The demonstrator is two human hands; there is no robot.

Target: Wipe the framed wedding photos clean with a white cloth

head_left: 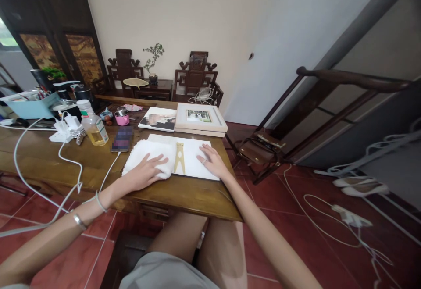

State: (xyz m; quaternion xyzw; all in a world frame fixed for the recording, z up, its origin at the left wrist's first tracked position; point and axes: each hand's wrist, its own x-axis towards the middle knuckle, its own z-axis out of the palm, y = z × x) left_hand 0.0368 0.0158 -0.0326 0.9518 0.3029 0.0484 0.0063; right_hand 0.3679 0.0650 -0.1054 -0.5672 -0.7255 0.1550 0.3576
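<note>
My left hand (144,173) lies flat, fingers spread, on a white cloth (146,155) near the front of the wooden table (184,194). My right hand (212,161) rests open on a white board (197,166) that lies beside and partly under the cloth. A ring shows on one right finger. On the board between my hands is a tan tower-shaped cutout (179,157). Neither hand grips anything.
Behind the board lie a phone (122,139), a stack of white picture frames (200,119) and a photo book (158,119). A bottle of yellow liquid (94,129), a pink pot (122,117), a power strip (64,132) with cables and a blue bin (31,105) crowd the left. Cables trail on the red floor right.
</note>
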